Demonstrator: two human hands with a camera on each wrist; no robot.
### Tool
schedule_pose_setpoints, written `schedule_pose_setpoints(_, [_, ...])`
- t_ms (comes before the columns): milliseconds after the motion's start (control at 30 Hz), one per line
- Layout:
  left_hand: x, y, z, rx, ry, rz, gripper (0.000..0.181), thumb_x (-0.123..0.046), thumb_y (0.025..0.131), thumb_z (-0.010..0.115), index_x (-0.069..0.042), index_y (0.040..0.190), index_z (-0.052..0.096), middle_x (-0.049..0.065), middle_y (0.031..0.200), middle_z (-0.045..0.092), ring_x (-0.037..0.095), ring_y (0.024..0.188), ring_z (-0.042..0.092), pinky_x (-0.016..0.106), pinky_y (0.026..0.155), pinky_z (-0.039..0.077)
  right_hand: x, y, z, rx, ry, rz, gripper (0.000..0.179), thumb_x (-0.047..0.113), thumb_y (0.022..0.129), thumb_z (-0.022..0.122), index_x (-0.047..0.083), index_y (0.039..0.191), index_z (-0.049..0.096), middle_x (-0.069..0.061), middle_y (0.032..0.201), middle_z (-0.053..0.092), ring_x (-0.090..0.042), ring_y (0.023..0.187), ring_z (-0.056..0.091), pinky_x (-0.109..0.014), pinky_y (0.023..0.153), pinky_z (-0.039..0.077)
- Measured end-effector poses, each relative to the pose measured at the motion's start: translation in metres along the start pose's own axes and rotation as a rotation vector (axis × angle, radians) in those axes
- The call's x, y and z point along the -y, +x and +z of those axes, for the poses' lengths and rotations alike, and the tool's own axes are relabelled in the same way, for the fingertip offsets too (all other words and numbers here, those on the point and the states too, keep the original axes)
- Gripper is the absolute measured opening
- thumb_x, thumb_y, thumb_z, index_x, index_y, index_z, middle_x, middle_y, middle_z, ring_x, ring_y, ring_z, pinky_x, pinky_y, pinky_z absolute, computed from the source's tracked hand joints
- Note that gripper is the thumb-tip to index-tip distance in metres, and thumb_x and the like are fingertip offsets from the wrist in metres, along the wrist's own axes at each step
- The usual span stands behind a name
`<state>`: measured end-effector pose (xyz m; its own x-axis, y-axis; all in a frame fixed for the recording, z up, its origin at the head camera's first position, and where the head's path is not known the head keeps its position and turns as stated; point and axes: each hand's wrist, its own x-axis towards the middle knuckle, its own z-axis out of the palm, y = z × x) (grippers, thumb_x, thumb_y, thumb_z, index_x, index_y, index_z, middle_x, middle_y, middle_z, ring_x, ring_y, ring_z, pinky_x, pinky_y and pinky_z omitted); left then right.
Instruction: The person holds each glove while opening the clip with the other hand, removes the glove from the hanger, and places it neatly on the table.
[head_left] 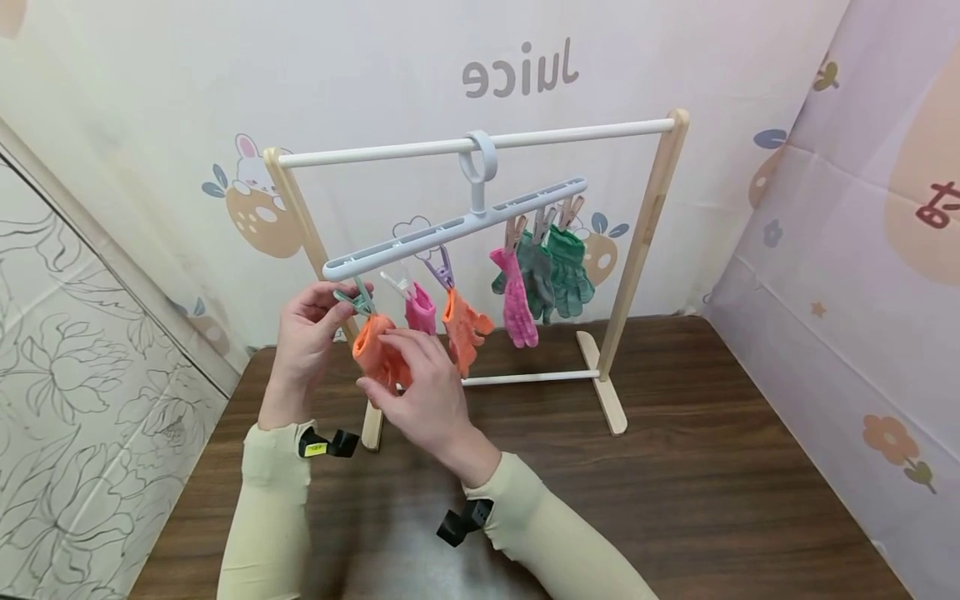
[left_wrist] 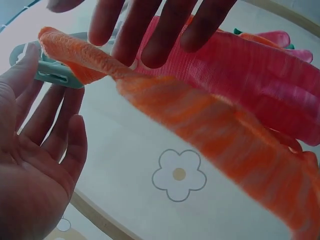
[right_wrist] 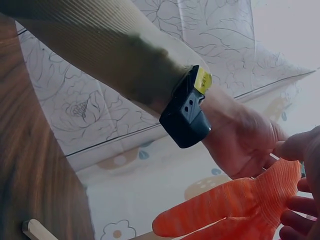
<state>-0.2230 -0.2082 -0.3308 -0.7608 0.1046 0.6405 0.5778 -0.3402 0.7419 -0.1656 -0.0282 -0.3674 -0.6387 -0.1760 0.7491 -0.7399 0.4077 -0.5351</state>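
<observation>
My left hand [head_left: 303, 333] pinches a green clothespin [head_left: 358, 298] below the left end of a pale blue hanger [head_left: 405, 247]. The cuff of an orange striped glove [left_wrist: 200, 115] meets that clothespin, and the glove dangles from it. Over the glove is my right hand [head_left: 423, 387], its fingertips at the cuff in the head view. In the left wrist view the fingers [left_wrist: 160, 35] of that hand are loosely extended above the glove. Just right of it hang a pink glove [head_left: 420, 310] from a white clothespin and a second orange glove [head_left: 463, 329] from a purple clothespin [head_left: 441, 268].
The hanger hooks over the white top rod [head_left: 592, 132] of a wooden rack [head_left: 637, 250] and slopes down to the left. Its right half carries another pink glove [head_left: 517, 304], a grey-green glove [head_left: 536, 271] and a green glove [head_left: 568, 271]. The rack stands on a dark wooden table [head_left: 697, 450].
</observation>
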Motion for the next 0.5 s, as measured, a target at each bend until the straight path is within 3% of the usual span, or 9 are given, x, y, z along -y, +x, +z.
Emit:
schedule_pose_setpoints(167, [0.0009,0.0001,0.0015,0.021,-0.065,-0.006,0.023,-0.009,0.089,0.071,-0.004,0.111,0.07,0.012,0.106,0.073,0.021,0.101,0.069,0.029,0.087,0.054,0.0002,0.0013,0.0036,-0.052,-0.02,0.023,0.047,0.026,0.081,0.083,0.01,0.121,0.066,-0.003,0.119,0.065,-0.015,0.106,0.058,-0.024,0.083,0.051])
schedule_pose_setpoints(500, [0.0035,0.0001,0.0042,0.042,-0.179,-0.007,0.03,-0.011,0.086,0.075,-0.006,0.115,0.07,0.008,0.104,0.074,0.021,0.1,0.07,0.031,0.088,0.054,0.004,0.0028,0.0067,-0.072,-0.036,0.025,0.056,0.034,0.079,0.084,0.011,0.126,0.064,-0.003,0.122,0.063,-0.014,0.108,0.057,-0.023,0.081,0.051])
